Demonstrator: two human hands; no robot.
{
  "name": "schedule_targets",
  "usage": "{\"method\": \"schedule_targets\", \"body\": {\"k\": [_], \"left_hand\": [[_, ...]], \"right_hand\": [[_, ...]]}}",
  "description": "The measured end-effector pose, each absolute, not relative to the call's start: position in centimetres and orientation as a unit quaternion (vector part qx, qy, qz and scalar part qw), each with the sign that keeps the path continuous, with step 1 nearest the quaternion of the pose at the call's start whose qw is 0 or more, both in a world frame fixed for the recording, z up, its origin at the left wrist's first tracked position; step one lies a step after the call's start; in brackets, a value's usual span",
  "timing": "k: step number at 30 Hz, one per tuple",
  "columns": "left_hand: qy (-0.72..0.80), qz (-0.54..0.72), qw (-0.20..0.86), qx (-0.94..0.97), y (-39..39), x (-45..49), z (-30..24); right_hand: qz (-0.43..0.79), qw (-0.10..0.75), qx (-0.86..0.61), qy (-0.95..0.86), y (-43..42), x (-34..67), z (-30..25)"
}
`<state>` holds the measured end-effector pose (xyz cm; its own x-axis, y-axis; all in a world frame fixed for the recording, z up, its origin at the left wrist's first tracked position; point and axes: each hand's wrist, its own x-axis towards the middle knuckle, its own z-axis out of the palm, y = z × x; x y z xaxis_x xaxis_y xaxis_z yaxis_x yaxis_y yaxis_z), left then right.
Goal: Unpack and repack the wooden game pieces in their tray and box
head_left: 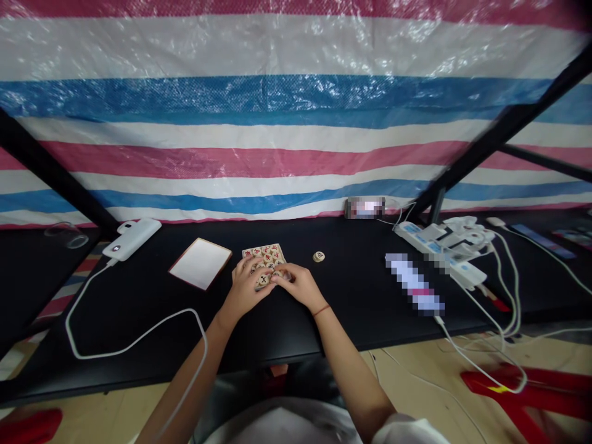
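Round wooden Chinese chess pieces (265, 251) with red or dark characters sit in rows in a small box in front of me. My left hand (247, 280) curls over the box's left side, its thumb and forefinger around a dark-marked chess piece (263, 280). From the right, my right hand (298, 283) reaches in with thumb and fingers closed at another piece (276, 275), mostly covered by the fingers. The hands nearly meet and hide the box's near part. Apart to the right, a loose chess piece (319, 256) lies on the table, seemingly on top of another.
A flat white lid-like panel (200, 264) with a brown edge lies left of the box. Further left is a white power bank (132, 239) with a looping cable (139, 348). A phone (415, 283) and a crowded power strip (444, 250) occupy the black table's (277, 336) right side.
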<state>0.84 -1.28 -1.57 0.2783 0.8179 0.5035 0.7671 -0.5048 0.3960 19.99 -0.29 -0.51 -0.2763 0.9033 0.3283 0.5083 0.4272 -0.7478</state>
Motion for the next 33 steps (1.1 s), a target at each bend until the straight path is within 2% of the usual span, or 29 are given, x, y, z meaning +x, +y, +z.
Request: {"method": "schedule_targets", "body": {"k": [14, 17, 21, 24, 28, 30, 33], "left_hand": [[0.5, 0.32, 0.041, 0.804, -1.4, 0.8, -1.0], [0.486, 0.301, 0.009, 0.82, -1.4, 1.1, -0.3], [0.451, 0.283, -0.049, 0.845, -1.2, 2.0, 0.2], [0.438, 0.274, -0.072, 0.853, -1.1, 2.5, -0.2], [0.429, 0.255, -0.068, 0.864, -0.9, 2.6, -0.8], [0.43, 0.253, -0.065, 0.864, -0.8, 2.6, -0.8], [0.436, 0.257, -0.066, 0.86, -0.7, 2.7, -0.6]], "right_hand": [[0.261, 0.37, -0.468, -0.759, -0.3, 19.9, 0.0], [0.206, 0.414, -0.499, -0.733, 0.0, 20.5, 0.1], [0.045, 0.458, -0.618, -0.637, 1.1, 22.8, 0.3], [0.0, 0.387, -0.696, -0.605, 2.0, 24.8, -0.2], [0.035, 0.275, -0.72, -0.636, 2.5, 26.1, -1.1], [0.045, 0.259, -0.717, -0.646, 2.6, 26.1, -1.5], [0.046, 0.279, -0.707, -0.648, 2.8, 26.3, -2.0]]}}
